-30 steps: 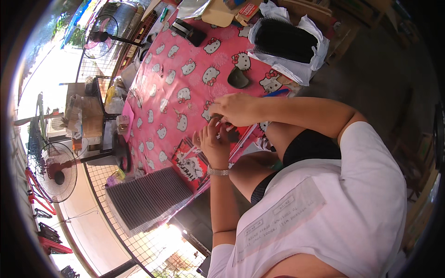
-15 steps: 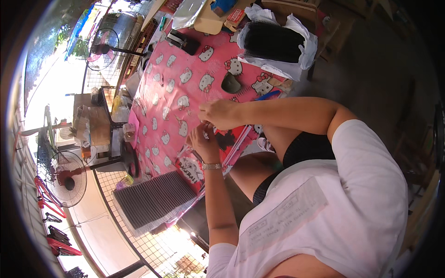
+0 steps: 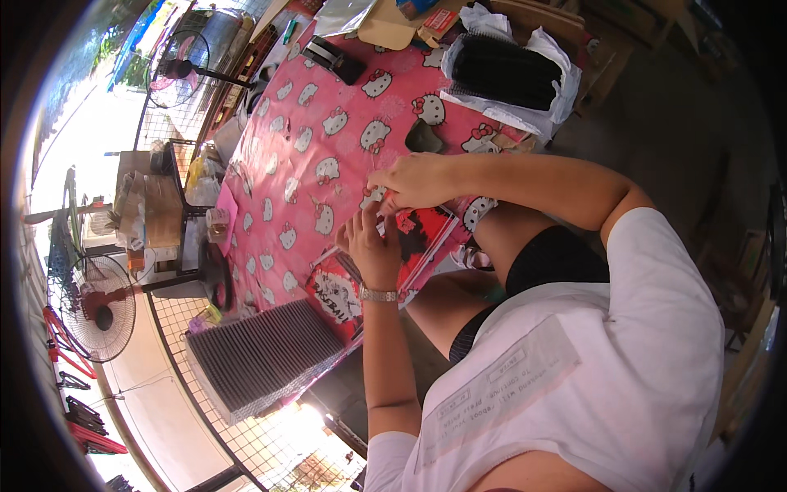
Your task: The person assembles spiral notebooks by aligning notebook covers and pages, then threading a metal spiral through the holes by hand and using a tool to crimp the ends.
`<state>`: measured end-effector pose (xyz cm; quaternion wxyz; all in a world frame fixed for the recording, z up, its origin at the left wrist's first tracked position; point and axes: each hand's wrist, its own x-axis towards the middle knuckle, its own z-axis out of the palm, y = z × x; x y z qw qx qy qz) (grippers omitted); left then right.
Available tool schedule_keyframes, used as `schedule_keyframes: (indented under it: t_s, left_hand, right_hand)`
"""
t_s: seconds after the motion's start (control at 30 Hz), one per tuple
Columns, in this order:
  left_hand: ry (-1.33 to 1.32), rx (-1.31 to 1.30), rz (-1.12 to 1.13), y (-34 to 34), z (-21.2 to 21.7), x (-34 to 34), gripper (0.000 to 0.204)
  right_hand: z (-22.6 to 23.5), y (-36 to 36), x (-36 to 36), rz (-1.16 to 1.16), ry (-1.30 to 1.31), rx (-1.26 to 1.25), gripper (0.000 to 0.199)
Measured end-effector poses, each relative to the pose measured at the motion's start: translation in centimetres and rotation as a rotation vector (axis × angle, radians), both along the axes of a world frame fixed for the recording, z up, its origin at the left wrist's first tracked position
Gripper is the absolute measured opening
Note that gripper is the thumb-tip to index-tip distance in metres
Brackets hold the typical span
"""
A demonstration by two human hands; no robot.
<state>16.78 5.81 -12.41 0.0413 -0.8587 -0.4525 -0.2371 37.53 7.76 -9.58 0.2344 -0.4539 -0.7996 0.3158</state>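
View: head, looking down at both hands.
Printed panel: red-and-black, flat [image 3: 422,231]; lies at the near edge of the pink tabletop [image 3: 275,152], directly below both hands and partly covered by them; exact kind unclear.
Panel long axis: runs along the tabletop edge, from lower left to upper right of the view.
Left hand [image 3: 370,244]: over the panel's middle; fingers bent and slightly parted, tips turned toward the other hand; contact with the panel cannot be told.
Right hand [image 3: 415,180]: just beyond the left, above the panel's far long side; fingers curled inward, index finger reaching leftward.
Item between fingertips: hidden; whether either hand pinches anything cannot be told.
Ridged grey stack [image 3: 262,358]: lower left of the panel, on the tabletop; the left hand is nearer to it.
Dark green dish [image 3: 424,137]: just past the right hand.
Black ridged bundle [image 3: 510,72]: in white paper, well apart from both hands, toward upper right.
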Motion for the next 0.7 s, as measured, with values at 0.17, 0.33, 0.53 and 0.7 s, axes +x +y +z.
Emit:
schedule_keyframes:
  t_s: [0.17,0.33,0.53,0.7]
  left_hand:
    - [-0.031,-0.048,-0.013,-0.4,0.3,0.0,0.023]
    - [0.013,-0.025,-0.007,-0.3,0.1,-0.7,0.013]
    - [-0.076,-0.054,0.096,-1.9,-1.0,-1.9,0.016]
    - [-0.119,0.041,0.228,-2.9,-2.2,-2.0,0.033]
  right_hand:
    - [-0.5,1.7,0.1,0.107,0.163,-0.312,0.044]
    - [-6.6,7.5,1.4,-0.232,-0.189,-0.216,0.047]
    - [-13.4,5.2,2.5,-0.293,-0.707,0.401,0.033]
    - [-15.3,4.8,2.9,-0.512,-0.369,0.482,0.039]
